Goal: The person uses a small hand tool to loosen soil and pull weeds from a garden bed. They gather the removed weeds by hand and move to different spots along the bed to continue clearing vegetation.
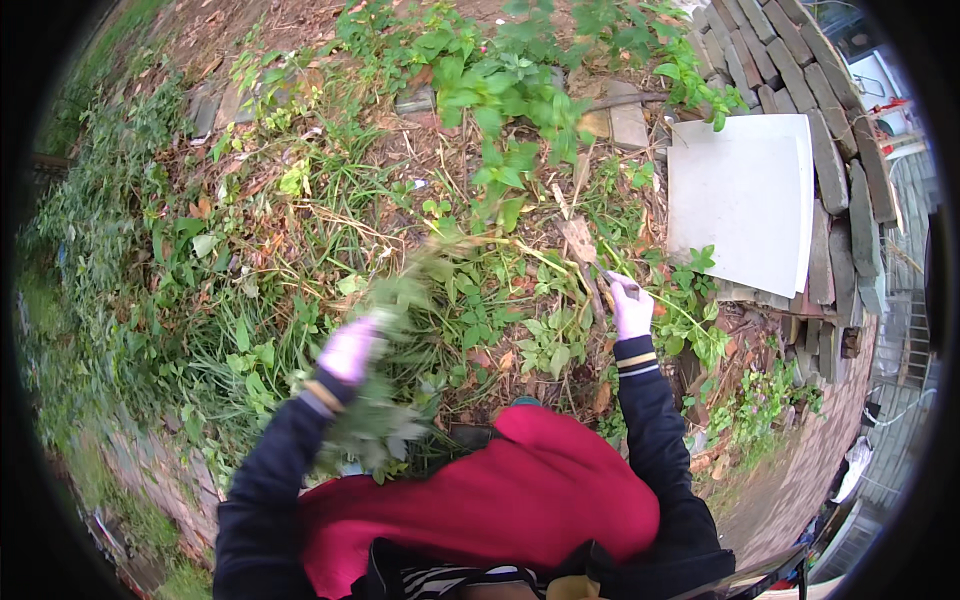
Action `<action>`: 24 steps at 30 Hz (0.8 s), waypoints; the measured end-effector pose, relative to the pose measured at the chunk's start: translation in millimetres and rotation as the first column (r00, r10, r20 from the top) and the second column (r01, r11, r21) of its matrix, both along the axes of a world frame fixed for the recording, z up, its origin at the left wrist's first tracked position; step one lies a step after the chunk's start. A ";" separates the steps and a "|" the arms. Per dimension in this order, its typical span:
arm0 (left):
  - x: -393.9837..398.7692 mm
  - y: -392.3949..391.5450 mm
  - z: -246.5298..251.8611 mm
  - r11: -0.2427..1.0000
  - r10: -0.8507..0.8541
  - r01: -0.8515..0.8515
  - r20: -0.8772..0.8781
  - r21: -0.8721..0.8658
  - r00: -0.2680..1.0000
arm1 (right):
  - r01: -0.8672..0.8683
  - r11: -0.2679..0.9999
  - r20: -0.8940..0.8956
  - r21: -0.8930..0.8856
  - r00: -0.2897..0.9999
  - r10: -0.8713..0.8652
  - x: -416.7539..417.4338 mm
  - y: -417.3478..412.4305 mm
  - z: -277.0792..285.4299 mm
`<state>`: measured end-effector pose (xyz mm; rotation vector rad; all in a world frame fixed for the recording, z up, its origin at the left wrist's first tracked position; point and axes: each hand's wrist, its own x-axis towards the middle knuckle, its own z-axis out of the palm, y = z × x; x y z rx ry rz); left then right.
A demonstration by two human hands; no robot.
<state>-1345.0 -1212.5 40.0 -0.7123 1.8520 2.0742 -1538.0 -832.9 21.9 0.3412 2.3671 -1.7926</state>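
Observation:
In my left hand (351,349), blurred by motion, is a bunch of uprooted-looking leafy green plants (401,315) that spreads beside my left sleeve and over the ground. My right hand (631,304) is closed on the handle of a small hand trowel (579,238); its blade, coated with soil, points up and to the left, away from me. Low weeds (559,345), grass and dry stems lie between the two hands. The tips of the fingers on my left hand are hidden by the blurred leaves.
White boards (739,202) lie at the right against stacked grey bricks (829,142). Taller leafy plants (495,90) grow ahead, near flat bricks (628,116) in the soil. Dense weeds (112,225) cover the left. Brick paving (810,442) runs along the lower right.

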 end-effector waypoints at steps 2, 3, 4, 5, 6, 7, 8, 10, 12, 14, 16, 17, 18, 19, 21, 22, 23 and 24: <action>10.9 -82.2 49.9 0.935 0.180 -0.191 -0.063 -0.300 0.982 | 0.052 0.994 0.048 -0.098 0.998 -0.047 -6.0 -2.9 -1.2; 13.4 -123.3 63.3 0.878 0.429 -0.401 0.057 -0.262 0.901 | 0.079 0.983 0.026 -0.164 0.997 -0.076 -7.5 -6.1 3.7; 1.8 -138.4 91.9 0.796 0.572 -0.553 0.007 -0.246 0.820 | 0.114 0.978 0.049 -0.172 0.993 -0.107 -12.1 4.7 8.3; -6.9 -164.0 103.4 0.688 0.670 -0.688 -0.162 -0.231 0.725 | 0.143 0.968 0.079 -0.207 0.988 -0.130 -17.8 6.7 10.5; -4.4 -195.0 108.3 0.650 0.694 -0.734 -0.241 -0.196 0.679 | 0.154 0.979 0.020 -0.130 0.988 -0.153 -27.3 -0.7 11.9; -26.3 -185.0 120.3 0.594 0.743 -0.798 -0.312 -0.101 0.592 | 0.174 0.984 -0.041 -0.043 0.984 -0.176 -41.5 -7.6 12.7; -44.3 -162.4 132.2 0.632 0.724 -0.769 -0.280 -0.097 0.630 | 0.193 0.980 -0.172 0.040 0.968 -0.184 -67.7 -13.3 0.3; -65.4 -158.2 123.6 0.695 0.676 -0.717 -0.294 -0.052 0.676 | 0.330 0.792 0.127 -0.513 0.942 -0.309 -114.0 -58.4 2.9; -133.7 -67.9 111.3 0.757 0.613 -0.653 -0.350 0.003 0.708 | 0.158 0.987 -0.509 0.006 0.850 -0.133 -156.4 -76.5 -20.0; -184.1 -8.5 114.3 0.815 0.580 -0.555 -0.240 0.169 0.779 | -0.236 0.364 -0.067 0.901 0.753 0.654 -151.7 -98.9 -56.9; -212.7 34.5 115.5 0.921 0.389 -0.356 -0.395 0.158 0.832 | -0.490 0.242 0.048 0.838 0.506 0.861 -85.8 -128.5 -37.5; -229.2 50.5 99.8 0.960 0.280 -0.242 -0.445 0.140 0.851 | -0.647 0.360 0.141 0.672 0.589 0.796 -58.7 -127.2 -33.8; -243.9 97.4 105.5 0.977 0.211 -0.203 -0.474 0.068 0.855 | -0.618 0.518 0.048 0.592 0.668 0.743 -37.8 -85.5 -90.7; -256.6 133.5 88.5 0.972 0.218 -0.133 -0.523 0.195 0.824 | -0.617 0.771 0.034 0.158 0.783 0.620 -20.8 -43.0 -108.4; -260.8 202.1 61.8 0.992 -0.013 0.058 -0.363 0.113 0.932 | -0.581 0.797 -0.065 0.167 0.800 0.596 14.8 24.3 -83.8; -261.1 224.4 51.6 0.987 -0.137 0.154 -0.273 0.041 0.952 | -0.489 0.626 -0.166 0.608 0.692 0.702 29.8 37.3 -39.5; -253.7 241.4 32.0 0.915 -0.394 0.373 -0.143 -0.156 0.908 | -0.165 0.985 0.176 -0.042 0.970 0.170 41.8 47.5 -11.7; -246.5 256.9 11.8 0.740 -0.624 0.591 0.002 -0.320 0.782 | -0.019 0.995 0.260 0.096 0.966 -0.006 62.6 69.9 7.1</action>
